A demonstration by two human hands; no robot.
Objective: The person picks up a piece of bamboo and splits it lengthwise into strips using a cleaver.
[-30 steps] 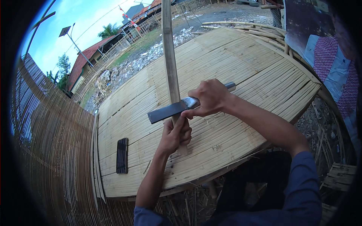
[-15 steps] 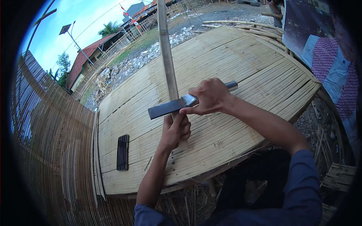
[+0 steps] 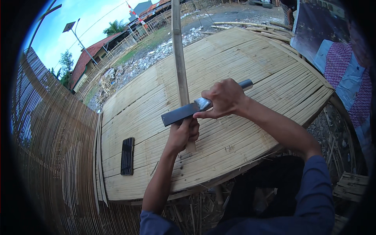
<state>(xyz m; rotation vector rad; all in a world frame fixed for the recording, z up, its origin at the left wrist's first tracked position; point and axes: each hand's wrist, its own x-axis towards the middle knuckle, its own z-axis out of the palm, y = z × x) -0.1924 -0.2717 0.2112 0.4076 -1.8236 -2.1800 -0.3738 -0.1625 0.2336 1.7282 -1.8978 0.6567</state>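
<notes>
My right hand [image 3: 227, 97] is wrapped round the silver metal handle of a short machete [image 3: 181, 114] with a dark, blunt-ended, rectangular blade. The blade lies across a long bamboo strip [image 3: 181, 66], just above my left hand [image 3: 182, 135]. My left fingers are closed round the lower part of that strip, whose near end rests close to or on the slatted bamboo platform [image 3: 137, 105]. The strip's upper end runs out of the top of the picture. My right thumb stretches along the tool near the base of the blade.
A dark phone [image 3: 127, 156] lies on the platform left of my left forearm. A woven bamboo screen [image 3: 55, 137] stands along the left side. Bamboo poles [image 3: 270, 33] are piled past the far right edge, near a hanging printed sheet [image 3: 325, 43]. Another person [image 3: 289, 13] is partly visible beyond.
Both hands, the machete and the bamboo strip have shifted slightly to the right. The blade still crosses the strip just above my left hand, and both grips are unchanged.
</notes>
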